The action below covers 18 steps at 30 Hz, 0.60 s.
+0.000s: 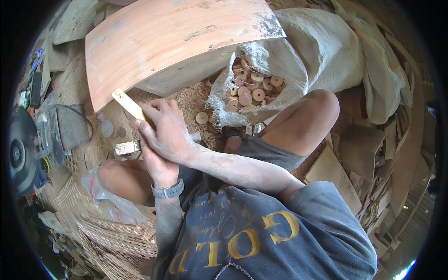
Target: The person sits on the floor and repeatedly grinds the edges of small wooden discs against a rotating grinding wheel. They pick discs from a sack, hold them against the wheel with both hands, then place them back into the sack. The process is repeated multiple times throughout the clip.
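My right hand (167,125) reaches across my left and grips one end of a pale wooden strip (127,103). The strip has a rounded end with a small hole, and this end lies over the near left corner of a large curved plywood panel (182,32). Below it, my left hand (158,165), with a grey watch on its wrist, is closed and partly covered by the right. What its fingers hold is mostly hidden. Beside it a small wooden piece (125,148) sits on a metal part, and a dark cylinder end (195,137) shows on the other side.
A torn white sack (289,70) spills round wooden discs with centre holes (252,91). One loose disc (201,118) lies on sawdust. Wooden offcuts (336,179) are stacked at right; perforated strips (116,240) are piled lower left. A black fan-like round object (21,151) stands far left.
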Available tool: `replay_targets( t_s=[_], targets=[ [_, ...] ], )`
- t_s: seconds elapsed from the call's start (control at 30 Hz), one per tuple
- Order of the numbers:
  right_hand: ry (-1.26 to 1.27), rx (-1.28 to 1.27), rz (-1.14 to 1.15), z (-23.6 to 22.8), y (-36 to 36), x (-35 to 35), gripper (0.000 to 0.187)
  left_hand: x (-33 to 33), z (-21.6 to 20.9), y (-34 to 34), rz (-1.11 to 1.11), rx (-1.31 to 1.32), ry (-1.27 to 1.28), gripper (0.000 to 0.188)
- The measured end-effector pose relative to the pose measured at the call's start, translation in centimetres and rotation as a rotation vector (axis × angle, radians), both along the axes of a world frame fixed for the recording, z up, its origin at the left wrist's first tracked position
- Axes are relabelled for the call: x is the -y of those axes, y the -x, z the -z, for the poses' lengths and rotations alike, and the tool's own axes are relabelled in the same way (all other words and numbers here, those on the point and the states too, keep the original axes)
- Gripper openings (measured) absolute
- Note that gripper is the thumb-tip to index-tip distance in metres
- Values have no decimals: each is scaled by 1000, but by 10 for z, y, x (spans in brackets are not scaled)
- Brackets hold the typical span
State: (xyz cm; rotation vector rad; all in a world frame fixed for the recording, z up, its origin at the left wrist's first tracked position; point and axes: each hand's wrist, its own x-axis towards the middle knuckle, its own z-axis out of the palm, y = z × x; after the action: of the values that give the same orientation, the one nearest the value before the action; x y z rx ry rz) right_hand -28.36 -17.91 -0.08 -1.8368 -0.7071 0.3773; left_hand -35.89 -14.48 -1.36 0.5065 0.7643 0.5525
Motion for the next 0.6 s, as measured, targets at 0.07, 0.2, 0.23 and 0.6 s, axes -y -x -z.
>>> replay_targets(
  t_s=[0.07,0.2,0.23,0.6],
  targets=[
    [21,119,37,11,7,-5,35,-11,4,3,68,22,155,61],
    [-215,-142,-85,34,-21,15,39,-44,7,10,138,-322,-376,60],
    [-193,-368,-103,46,-48,41,35,-57,5,10,31,-218,-413,53],
    [895,43,323,227,-176,225,42,-183,-8,8,-285,-262,-672,51]
  ],
)
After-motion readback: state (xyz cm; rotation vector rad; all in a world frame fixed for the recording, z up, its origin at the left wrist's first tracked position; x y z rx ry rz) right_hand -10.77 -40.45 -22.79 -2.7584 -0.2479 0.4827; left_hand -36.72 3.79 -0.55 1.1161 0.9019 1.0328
